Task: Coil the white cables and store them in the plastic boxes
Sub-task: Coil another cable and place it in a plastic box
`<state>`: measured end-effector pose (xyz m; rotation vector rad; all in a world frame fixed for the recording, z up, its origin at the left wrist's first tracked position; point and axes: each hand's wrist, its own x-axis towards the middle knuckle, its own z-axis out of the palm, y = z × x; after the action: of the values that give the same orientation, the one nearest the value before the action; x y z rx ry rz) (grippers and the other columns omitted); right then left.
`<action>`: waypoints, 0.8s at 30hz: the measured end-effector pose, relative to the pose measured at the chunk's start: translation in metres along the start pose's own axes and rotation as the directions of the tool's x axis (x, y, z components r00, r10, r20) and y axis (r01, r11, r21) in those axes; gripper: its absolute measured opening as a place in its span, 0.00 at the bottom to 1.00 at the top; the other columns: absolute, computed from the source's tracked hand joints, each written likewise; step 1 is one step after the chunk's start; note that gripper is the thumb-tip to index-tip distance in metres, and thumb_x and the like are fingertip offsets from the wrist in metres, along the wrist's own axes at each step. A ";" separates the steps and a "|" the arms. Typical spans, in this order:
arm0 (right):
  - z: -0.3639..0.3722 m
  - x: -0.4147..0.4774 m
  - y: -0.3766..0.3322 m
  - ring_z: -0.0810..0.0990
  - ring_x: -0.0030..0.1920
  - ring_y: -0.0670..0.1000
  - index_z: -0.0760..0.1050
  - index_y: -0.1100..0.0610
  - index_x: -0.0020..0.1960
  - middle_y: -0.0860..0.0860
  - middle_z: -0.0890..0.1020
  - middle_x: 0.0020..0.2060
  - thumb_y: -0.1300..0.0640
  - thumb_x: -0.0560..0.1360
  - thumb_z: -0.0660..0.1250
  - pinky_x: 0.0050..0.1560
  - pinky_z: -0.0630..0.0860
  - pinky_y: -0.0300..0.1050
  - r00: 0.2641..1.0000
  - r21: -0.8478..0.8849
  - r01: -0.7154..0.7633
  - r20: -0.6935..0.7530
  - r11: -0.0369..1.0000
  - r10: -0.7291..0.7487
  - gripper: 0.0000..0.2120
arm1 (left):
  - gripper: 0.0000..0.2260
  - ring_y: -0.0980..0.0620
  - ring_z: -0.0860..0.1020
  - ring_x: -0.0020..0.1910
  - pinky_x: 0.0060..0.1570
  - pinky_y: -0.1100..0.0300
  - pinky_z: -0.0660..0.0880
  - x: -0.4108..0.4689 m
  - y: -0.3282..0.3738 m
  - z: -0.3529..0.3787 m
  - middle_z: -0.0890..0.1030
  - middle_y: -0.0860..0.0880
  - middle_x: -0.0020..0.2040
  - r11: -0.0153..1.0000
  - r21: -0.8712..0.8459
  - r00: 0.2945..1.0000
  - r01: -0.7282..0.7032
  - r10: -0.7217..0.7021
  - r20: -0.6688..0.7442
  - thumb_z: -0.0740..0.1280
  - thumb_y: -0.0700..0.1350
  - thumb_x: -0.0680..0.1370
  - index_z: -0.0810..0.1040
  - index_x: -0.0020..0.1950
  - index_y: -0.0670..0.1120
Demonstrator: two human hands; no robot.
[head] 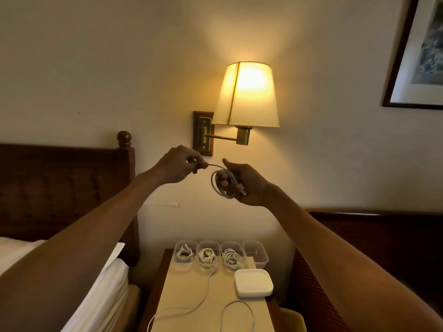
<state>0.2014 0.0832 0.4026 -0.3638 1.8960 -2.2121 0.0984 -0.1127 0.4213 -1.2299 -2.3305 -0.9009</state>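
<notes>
Left hand raised, thumb and curled fingers pinching the thin free end of a white cable; the smooth cord arcs right into a round coil of several turns; the right hand clasps that coil, fingers hooked through the loops, a plug end poking out below, I think, though it's small; down on the pale matte tabletop, four clear, round-cornered plastic boxes stand in a row, the left three holding coiled cables; two loose cables snake in front; a glossy white square lid lies at the right.
</notes>
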 end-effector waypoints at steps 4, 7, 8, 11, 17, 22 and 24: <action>0.001 0.002 -0.011 0.72 0.24 0.46 0.71 0.60 0.43 0.55 0.79 0.35 0.48 0.84 0.50 0.28 0.73 0.32 0.987 0.132 0.159 -0.016 0.979 -0.158 0.20 | 0.09 0.56 0.78 0.37 0.42 0.57 0.74 -0.010 -0.008 0.014 0.80 0.52 0.39 0.992 -0.048 0.991 0.118 -0.115 0.068 0.62 0.41 0.83 0.83 0.51 0.48; 0.002 0.005 -0.017 0.79 0.33 0.46 0.74 0.60 0.45 0.55 0.80 0.43 0.49 0.83 0.53 0.36 0.76 0.34 0.970 0.168 0.238 -0.099 0.957 -0.224 0.19 | 0.11 0.56 0.74 0.29 0.32 0.61 0.72 -0.018 -0.005 0.031 0.79 0.48 0.37 0.955 -0.166 0.953 0.247 -0.208 0.222 0.58 0.42 0.84 0.80 0.51 0.47; 0.003 0.006 -0.017 0.81 0.38 0.48 0.76 0.60 0.47 0.56 0.82 0.46 0.49 0.83 0.54 0.40 0.77 0.36 0.960 0.154 0.262 -0.142 0.953 -0.241 0.19 | 0.11 0.54 0.74 0.30 0.31 0.60 0.73 -0.020 -0.003 0.036 0.79 0.46 0.37 0.942 -0.200 0.942 0.268 -0.212 0.261 0.57 0.43 0.84 0.79 0.51 0.47; 0.002 0.012 -0.014 0.82 0.57 0.55 0.77 0.63 0.56 0.57 0.83 0.56 0.51 0.84 0.54 0.57 0.77 0.40 0.924 0.073 0.331 -0.227 0.941 -0.308 0.19 | 0.11 0.51 0.75 0.32 0.33 0.58 0.77 -0.025 0.011 0.048 0.78 0.45 0.36 0.930 -0.244 0.918 0.275 -0.180 0.353 0.56 0.45 0.85 0.78 0.54 0.45; -0.010 0.023 -0.005 0.72 0.69 0.59 0.72 0.66 0.63 0.58 0.74 0.68 0.51 0.83 0.55 0.69 0.67 0.49 0.836 -0.298 0.271 -0.399 0.915 -0.377 0.20 | 0.13 0.53 0.74 0.30 0.32 0.61 0.76 -0.021 0.045 0.049 0.77 0.45 0.37 0.947 -0.132 0.843 0.291 -0.189 0.503 0.54 0.42 0.85 0.77 0.60 0.43; -0.017 0.014 0.001 0.74 0.65 0.58 0.72 0.67 0.62 0.59 0.75 0.65 0.49 0.84 0.52 0.67 0.69 0.52 0.829 -0.548 0.071 -0.432 0.834 -0.354 0.23 | 0.11 0.55 0.72 0.32 0.30 0.65 0.71 -0.016 0.065 0.029 0.76 0.48 0.39 0.991 -0.037 0.847 0.131 -0.092 0.524 0.59 0.42 0.84 0.80 0.60 0.43; -0.017 0.009 0.006 0.80 0.54 0.55 0.74 0.69 0.57 0.59 0.79 0.55 0.49 0.84 0.49 0.60 0.71 0.51 0.872 -0.634 -0.057 -0.408 0.771 -0.272 0.25 | 0.11 0.54 0.71 0.32 0.30 0.65 0.69 -0.011 0.066 0.019 0.77 0.48 0.38 0.998 -0.041 0.862 0.048 -0.021 0.507 0.62 0.45 0.82 0.82 0.56 0.43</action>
<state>0.1870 0.0952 0.3950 0.0021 2.9649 -1.7522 0.1590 -0.0791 0.4255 -1.6121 -2.7496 -0.7122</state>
